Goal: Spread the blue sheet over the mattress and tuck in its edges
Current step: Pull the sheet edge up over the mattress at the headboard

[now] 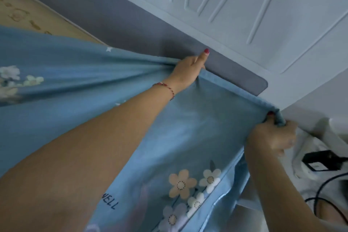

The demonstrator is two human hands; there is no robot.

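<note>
While both hands grip the same hemmed edge of the blue sheet (197, 128), the headboard (131, 30) is the landmark for all of it. Left hand (188, 70): fingers curled shut on a bunch of sheet, index finger (204, 56) sticking out and lying against the grey headboard face. Cloth radiates in tight folds away from that fist, out over the bed. Right hand (273, 135): closed fist on the sheet corner, just past the rounded end of the headboard, lower and off the bed's side. A red nail shows at the pinch.

Between the two fists the hem (231, 90) runs taut and straight, parallel to the headboard's lower edge and just beside it. That is the long axis. A tuck, as I judge it, goes down along this line into the gap by the headboard. Left hand is the nearer one to that gap, already touching the board; right hand holds the corner, probably to wrap over the mattress corner.

Mattress (24, 11) shows bare as a beige patterned patch along the headboard, far from the right hand, so that end is not yet covered. Flower print hangs over the side nearest the camera. White cloth (310, 137) with a black charger (320, 162) and cable lies beyond the right fist, off the bed; snag risk is low but there.
</note>
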